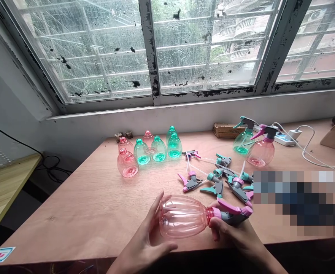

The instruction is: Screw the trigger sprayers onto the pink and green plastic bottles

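A clear pink spray bottle (184, 217) lies sideways in the air above the table's front edge, its base to the left. A pink-and-grey trigger sprayer (232, 212) sits at its neck. My right hand (235, 234) is closed around the neck and sprayer from below, thumb and fingers at the pink collar. Spread around the base, my left hand (147, 232) has its thumb apart below the bottle and its fingers beside the base; whether they touch it I cannot tell. Just behind lie several loose trigger sprayers (215, 186), teal or pink with grey, with thin tubes.
Several open green bottles (158, 150) and pink bottles (127, 163) stand at the back left. Two bottles with sprayers, one green (243, 140) and one pink (261, 152), stand at the back right. Nearby are a brown block (227, 130), a white power strip (287, 139) and cables.
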A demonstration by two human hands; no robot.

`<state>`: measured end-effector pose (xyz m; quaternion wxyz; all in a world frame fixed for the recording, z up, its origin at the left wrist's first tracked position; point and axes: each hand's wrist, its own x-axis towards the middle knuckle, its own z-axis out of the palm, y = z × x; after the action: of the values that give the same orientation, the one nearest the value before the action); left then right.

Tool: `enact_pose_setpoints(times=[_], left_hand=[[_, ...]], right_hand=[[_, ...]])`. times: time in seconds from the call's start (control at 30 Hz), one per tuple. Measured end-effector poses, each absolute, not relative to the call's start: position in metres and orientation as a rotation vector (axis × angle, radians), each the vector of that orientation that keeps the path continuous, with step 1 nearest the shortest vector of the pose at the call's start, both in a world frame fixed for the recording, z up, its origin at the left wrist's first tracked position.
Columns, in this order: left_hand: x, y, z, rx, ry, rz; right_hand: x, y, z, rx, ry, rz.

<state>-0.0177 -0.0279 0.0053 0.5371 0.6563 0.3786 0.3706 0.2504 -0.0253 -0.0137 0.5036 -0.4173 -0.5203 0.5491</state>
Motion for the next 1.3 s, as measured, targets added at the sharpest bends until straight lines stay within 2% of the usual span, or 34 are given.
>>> enact_pose_setpoints(times=[0.17, 0.37, 0.63, 0.87, 1.07, 1.3], left_hand=[[-0.0192, -0.0271, 0.0045, 1.411, 0.846, 0.86], [-0.0171, -0.0269, 0.0016, 1.595, 0.938, 0.894], [-0.0208, -0.0262, 0.0022, 1.378, 0.845, 0.847], [-0.0181, -0.0275, 0.0014, 1.535, 0.912, 0.884], [-0.0195, -0.027, 0.0017, 1.374, 0.85, 0.856], [-0.019, -0.0256, 0.0007, 1.569, 0.93, 0.874]], right_hand=[[0.2502, -0.0255, -0.015, -0.997, -1.232, 1.357], [0.2513, -0.0259, -0.0142, -1.002, -1.24, 1.357], [0.2517, -0.0255, -0.0148, -0.973, -1.241, 1.395], [0.2524, -0.0251, -0.0166, -0.952, -1.239, 1.386], [0.2517, -0.0252, -0.017, -0.959, -1.261, 1.365], [0.2516, -0.025, -0.0168, -0.953, -1.264, 1.384]])
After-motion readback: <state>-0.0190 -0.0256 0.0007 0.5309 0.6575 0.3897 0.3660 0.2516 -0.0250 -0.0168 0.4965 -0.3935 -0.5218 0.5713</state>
